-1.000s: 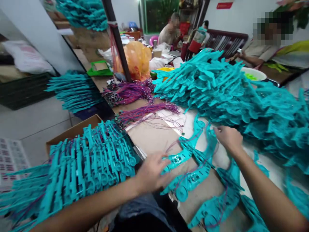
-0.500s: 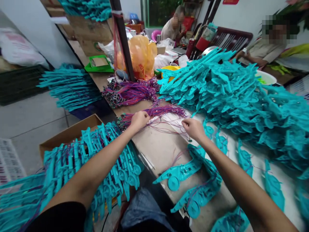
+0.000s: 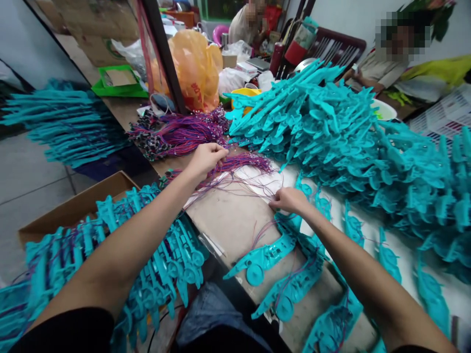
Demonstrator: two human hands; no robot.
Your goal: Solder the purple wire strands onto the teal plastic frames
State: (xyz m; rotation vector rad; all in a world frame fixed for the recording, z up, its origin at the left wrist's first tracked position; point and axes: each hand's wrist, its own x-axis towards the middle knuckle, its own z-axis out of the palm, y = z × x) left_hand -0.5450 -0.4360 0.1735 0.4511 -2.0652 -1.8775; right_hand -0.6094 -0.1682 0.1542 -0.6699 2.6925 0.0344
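Observation:
My left hand [image 3: 209, 161] is closed, thumb and fingers pinched together, over the far edge of a bundle of thin red, blue and purple wires [image 3: 243, 161]. What it pinches is too small to make out. My right hand [image 3: 290, 200] is also closed in a pinch, beside loose wire strands [image 3: 253, 182] that fan out over white paper; whether a strand is between its fingertips is unclear. Just nearer than the right hand lie turquoise plastic parts [image 3: 265, 259] with a round disc and wires attached. A bigger wire pile [image 3: 184, 131] sits behind my left hand.
A tall heap of turquoise parts [image 3: 312, 117] covers the table's right side. More wired parts [image 3: 147, 260] stand by a cardboard box [image 3: 73, 206] at left. A dark post [image 3: 164, 54] rises beside an orange bag [image 3: 195, 68]. Two people sit across the table.
The view has shifted, moving the scene left and up. My left hand has moved away from me, over the bundle's far side. My right hand has come slightly nearer, toward the turquoise parts.

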